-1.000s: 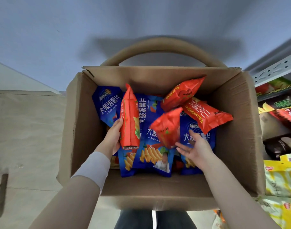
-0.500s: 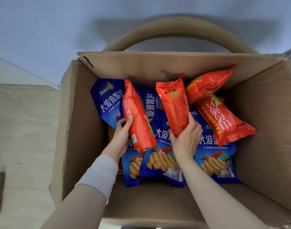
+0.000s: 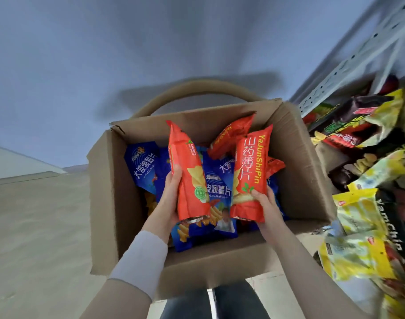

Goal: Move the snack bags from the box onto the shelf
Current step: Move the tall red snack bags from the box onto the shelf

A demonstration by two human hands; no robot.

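Red bag (image 3: 187, 171) in curled left hand (image 3: 169, 199), second bag (image 3: 250, 171) likewise in right hand (image 3: 266, 203), not shelved yet; blue bags (image 3: 141, 164) left in box (image 3: 109, 203).

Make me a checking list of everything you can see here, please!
Surface: beige floor; whatever the box stands on is hidden.
Job's things: open cardboard box holding blue bags and loose red bags; shelf on the right.
Clutter: yellow and dark bags piled on the shelf, blurred.
Grippers: left hand grips the left red bag; right hand grips the right red bag; both held over the box.
Cables: nothing seen.
Surroundings: grey wall behind.
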